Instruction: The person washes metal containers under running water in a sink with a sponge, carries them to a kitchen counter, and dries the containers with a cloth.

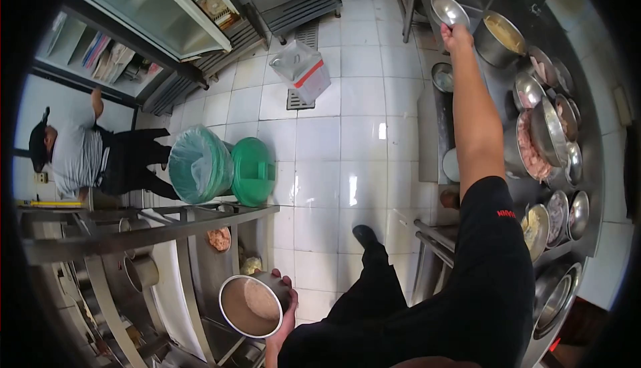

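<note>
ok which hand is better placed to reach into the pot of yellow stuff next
Probably the right hand: it holds a metal bowl near that pot, while the left hand holds a metal container farther away.

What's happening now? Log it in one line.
left hand: holding metal pot | right hand: holding metal bowl near second pot

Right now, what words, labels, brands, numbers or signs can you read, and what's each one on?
Nothing reads reliably.
Red lettering on the black sleeve: too small and warped to read.
Red-banded white package on the tiled floor: any print too blurred.
Stacked packets at upper left: too small.
Steel bowl, right hand; metal pot, left hand: no text visible.
</note>
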`<state>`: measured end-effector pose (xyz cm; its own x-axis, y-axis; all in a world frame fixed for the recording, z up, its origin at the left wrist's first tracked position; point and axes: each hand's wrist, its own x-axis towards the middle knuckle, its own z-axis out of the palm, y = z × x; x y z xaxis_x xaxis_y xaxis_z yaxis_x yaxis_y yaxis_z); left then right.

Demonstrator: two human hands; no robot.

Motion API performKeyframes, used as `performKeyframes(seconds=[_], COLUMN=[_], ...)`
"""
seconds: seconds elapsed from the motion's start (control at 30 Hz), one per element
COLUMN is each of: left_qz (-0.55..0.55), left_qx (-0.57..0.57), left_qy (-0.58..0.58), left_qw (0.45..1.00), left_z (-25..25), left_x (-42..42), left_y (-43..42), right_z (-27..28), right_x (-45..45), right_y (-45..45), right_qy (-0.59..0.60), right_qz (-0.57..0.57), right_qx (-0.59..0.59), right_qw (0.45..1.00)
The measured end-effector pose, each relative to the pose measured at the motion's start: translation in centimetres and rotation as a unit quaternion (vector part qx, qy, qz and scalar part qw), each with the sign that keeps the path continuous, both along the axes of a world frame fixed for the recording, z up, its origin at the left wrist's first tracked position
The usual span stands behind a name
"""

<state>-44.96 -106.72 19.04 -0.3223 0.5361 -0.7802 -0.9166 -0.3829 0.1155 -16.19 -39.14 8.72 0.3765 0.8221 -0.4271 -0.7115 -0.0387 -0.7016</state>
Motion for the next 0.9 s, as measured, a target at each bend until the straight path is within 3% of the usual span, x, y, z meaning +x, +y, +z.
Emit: performKeyframes(seconds=[0.33,0.37,0.43,0.53,0.6,0.63,0.67,0.7,0.73,0.77,0.8,0.87,0.9], left_qz=[-0.033,-0.023,-0.007,0.01,0.014,0.019,0.036,0.039,0.043,0.05,0.068,0.074,0.086], left_qx=[-0.009,-0.012,-0.022,-0.001,0.007,0.014,0.012,0.029,0.043,0.058,0.09,0.115,0.126], left_qy=[0.075,0.078,0.081,0.067,0.073,0.078,0.086,0.085,0.084,0.084,0.039,0.101,0.108], left_qw=[0.997,0.997,0.996,0.998,0.997,0.997,0.996,0.995,0.995,0.994,0.993,0.985,0.982], left_z=[-1.0,-1.2,-0.7,-0.6,-0.2,0.0,0.6,0.7,0.6,0.4,0.5,0.6,1.0], left_x=[0.0,0.0,0.1,-0.2,-0.1,0.1,0.4,0.5,0.6,0.5,0.4,1.3,1.9], left_y=[2.7,2.4,2.3,0.7,-0.5,-0.9,-1.2,-1.9,-3.3,-4.7,-6.2,-9.1,-11.0], right_z=[-3.1,-2.9,0.5,-0.9,-2.3,-6.4,-9.0,-10.6,-11.6,-18.1,-17.3,-24.6,-22.8], right_x=[3.8,4.0,1.4,-1.5,-4.0,-3.9,-4.1,-5.8,-7.1,-6.9,-8.2,-8.6,-9.9], right_y=[8.2,8.2,5.2,2.0,-3.2,-4.7,-7.9,-12.8,-18.3,-21.8,-27.3,-35.4,-40.4], right_qy=[0.075,0.059,-0.041,-0.032,-0.016,0.058,0.112,0.05,0.085,0.065,0.143,0.097,0.119], right_qz=[-0.104,-0.116,-0.105,-0.006,0.012,0.052,0.094,0.092,0.097,0.158,0.141,0.226,0.272], right_qx=[-0.023,0.039,0.014,0.051,0.028,0.079,0.024,0.002,-0.017,-0.029,-0.136,-0.223,-0.237], right_qw=[0.991,0.991,0.994,0.998,0.999,0.994,0.989,0.994,0.992,0.985,0.97,0.943,0.925])
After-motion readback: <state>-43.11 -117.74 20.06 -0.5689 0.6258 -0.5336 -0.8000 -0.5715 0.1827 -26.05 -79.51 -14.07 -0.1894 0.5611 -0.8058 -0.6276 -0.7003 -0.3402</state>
